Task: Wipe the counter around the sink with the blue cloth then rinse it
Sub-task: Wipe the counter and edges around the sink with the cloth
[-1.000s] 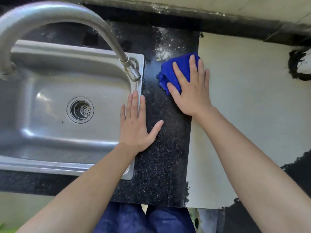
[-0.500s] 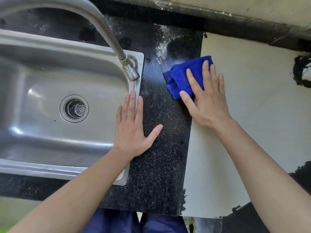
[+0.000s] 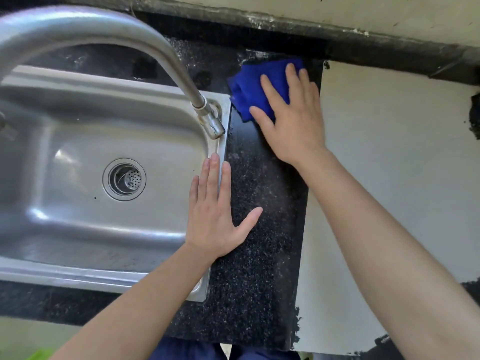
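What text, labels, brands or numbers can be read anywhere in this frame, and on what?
None. The stainless steel sink, the curved metal faucet, the folded blue cloth, the speckled black stone counter and the pale beige sheet bear no readable marks.

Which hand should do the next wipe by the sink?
The right hand: it presses the blue cloth flat on the black counter beside the sink. The left hand rests flat across the sink rim, holding no cloth.
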`<move>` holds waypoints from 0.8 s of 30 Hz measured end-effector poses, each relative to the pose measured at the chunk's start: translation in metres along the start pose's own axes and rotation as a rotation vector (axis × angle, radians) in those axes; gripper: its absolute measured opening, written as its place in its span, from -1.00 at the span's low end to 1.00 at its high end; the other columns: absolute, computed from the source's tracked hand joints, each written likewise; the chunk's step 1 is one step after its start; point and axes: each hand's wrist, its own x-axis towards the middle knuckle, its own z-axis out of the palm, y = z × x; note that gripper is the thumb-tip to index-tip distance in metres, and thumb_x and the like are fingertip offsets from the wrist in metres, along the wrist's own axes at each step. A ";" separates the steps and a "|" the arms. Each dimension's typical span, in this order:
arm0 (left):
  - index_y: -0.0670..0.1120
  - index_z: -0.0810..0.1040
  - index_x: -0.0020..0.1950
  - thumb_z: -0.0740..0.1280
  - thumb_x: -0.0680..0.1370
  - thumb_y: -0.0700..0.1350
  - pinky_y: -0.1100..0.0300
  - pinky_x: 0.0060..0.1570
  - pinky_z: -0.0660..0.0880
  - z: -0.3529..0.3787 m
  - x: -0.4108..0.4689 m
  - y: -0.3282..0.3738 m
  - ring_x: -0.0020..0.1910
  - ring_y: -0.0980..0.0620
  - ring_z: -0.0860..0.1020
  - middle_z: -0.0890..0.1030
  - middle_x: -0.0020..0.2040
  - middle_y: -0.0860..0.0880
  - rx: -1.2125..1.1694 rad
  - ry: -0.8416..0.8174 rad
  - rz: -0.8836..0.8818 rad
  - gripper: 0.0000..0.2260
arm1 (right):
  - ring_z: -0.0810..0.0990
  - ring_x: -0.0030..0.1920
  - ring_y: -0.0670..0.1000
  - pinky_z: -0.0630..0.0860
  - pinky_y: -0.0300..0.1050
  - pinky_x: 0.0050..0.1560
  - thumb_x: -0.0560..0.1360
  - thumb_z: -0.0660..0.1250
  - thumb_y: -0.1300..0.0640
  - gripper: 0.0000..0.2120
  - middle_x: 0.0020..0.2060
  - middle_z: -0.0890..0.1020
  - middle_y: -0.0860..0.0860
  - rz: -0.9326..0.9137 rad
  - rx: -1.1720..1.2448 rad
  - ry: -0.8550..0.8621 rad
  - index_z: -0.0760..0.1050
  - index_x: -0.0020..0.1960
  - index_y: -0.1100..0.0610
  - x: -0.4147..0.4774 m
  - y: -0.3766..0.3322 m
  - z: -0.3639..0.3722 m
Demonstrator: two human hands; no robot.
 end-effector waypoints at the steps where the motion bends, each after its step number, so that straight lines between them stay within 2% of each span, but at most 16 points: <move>1: -0.23 0.04 0.62 0.16 0.55 0.37 -0.21 0.53 0.10 0.000 0.000 0.000 0.63 -0.15 -0.05 -0.01 0.64 -0.21 0.001 -0.003 0.003 -0.12 | -0.03 0.61 0.23 -0.12 0.13 0.59 0.65 0.02 -0.29 -0.39 0.62 0.04 0.18 0.005 -0.003 -0.001 0.13 0.62 -0.05 -0.010 0.014 -0.004; 5: -0.23 0.05 0.62 0.18 0.55 0.37 -0.22 0.53 0.10 -0.001 -0.001 0.002 0.63 -0.16 -0.05 -0.01 0.64 -0.21 -0.012 -0.010 0.004 -0.11 | -0.09 0.62 0.21 -0.16 0.11 0.59 0.66 0.01 -0.28 -0.40 0.63 0.01 0.14 0.029 -0.004 -0.037 0.12 0.62 -0.06 -0.027 0.035 -0.008; 8: -0.24 0.07 0.62 0.20 0.54 0.36 -0.22 0.52 0.11 -0.002 0.000 0.002 0.63 -0.17 -0.04 0.01 0.64 -0.22 -0.019 0.000 0.006 -0.11 | 0.08 0.57 0.29 -0.02 0.15 0.57 0.67 0.01 -0.25 -0.43 0.60 0.15 0.18 -0.047 -0.031 0.024 0.21 0.60 -0.02 0.012 0.009 -0.006; 11: -0.24 0.07 0.62 0.20 0.53 0.36 -0.21 0.53 0.11 -0.001 0.000 0.001 0.63 -0.17 -0.04 0.01 0.64 -0.21 -0.013 0.006 0.003 -0.10 | 0.34 0.38 0.33 0.20 0.14 0.40 0.64 0.02 -0.24 -0.43 0.45 0.38 0.20 -0.095 -0.108 0.096 0.30 0.55 0.00 0.057 -0.042 -0.001; 13: -0.24 0.08 0.62 0.21 0.53 0.36 -0.20 0.53 0.11 0.000 0.001 0.001 0.63 -0.16 -0.03 0.01 0.64 -0.21 -0.017 0.012 0.002 -0.10 | 0.36 0.32 0.30 0.23 0.13 0.32 0.64 0.02 -0.23 -0.44 0.39 0.39 0.19 -0.098 -0.141 0.108 0.27 0.56 0.00 0.070 -0.071 0.002; 15: -0.23 0.07 0.62 0.21 0.52 0.36 -0.20 0.53 0.11 -0.001 0.001 0.001 0.63 -0.15 -0.04 0.01 0.64 -0.21 -0.010 0.009 -0.001 -0.10 | 0.35 0.33 0.28 0.22 0.13 0.32 0.64 0.02 -0.23 -0.43 0.39 0.38 0.17 -0.125 -0.139 0.123 0.26 0.56 -0.01 0.072 -0.081 0.004; 19: -0.23 0.07 0.62 0.20 0.53 0.37 -0.21 0.52 0.13 -0.001 0.000 0.001 0.63 -0.16 -0.04 0.00 0.64 -0.20 -0.009 0.005 0.004 -0.10 | 0.39 0.34 0.24 0.21 0.10 0.31 0.61 0.06 -0.25 -0.46 0.42 0.43 0.10 -0.153 -0.096 0.176 0.38 0.51 -0.07 0.060 -0.040 0.002; 24: -0.23 0.08 0.62 0.20 0.53 0.37 -0.24 0.50 0.15 -0.001 0.000 0.001 0.63 -0.17 -0.03 0.01 0.64 -0.21 -0.017 0.005 0.006 -0.10 | 0.35 0.38 0.28 0.19 0.10 0.39 0.62 0.10 -0.28 -0.47 0.49 0.38 0.11 0.028 -0.027 0.247 0.41 0.49 -0.07 0.003 0.039 0.002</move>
